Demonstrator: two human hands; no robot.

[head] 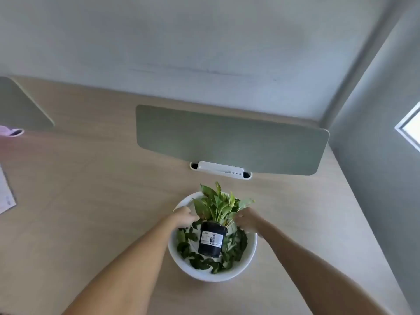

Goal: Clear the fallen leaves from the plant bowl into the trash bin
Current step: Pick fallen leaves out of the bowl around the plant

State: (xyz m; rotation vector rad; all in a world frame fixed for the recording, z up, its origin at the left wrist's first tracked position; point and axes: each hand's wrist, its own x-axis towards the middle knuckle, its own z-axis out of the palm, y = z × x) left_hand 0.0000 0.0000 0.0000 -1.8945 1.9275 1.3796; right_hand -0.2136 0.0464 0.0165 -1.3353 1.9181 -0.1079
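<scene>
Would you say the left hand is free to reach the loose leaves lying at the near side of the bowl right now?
Probably yes: the left hand sits at the black pot's rim, and the fallen leaves lie uncovered in the white bowl just below it, with nothing over them.

Office: wood-look desk (95,201) w/ green divider panel (231,137), white cable/power tray (218,171), plain wall.

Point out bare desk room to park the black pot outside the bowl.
Free: the desk left of the white bowl, up to the paper at the left edge; also the strip between bowl and white cable tray. Crowded: inside the bowl, fallen leaves ring the black pot, both hands beside it.
</scene>
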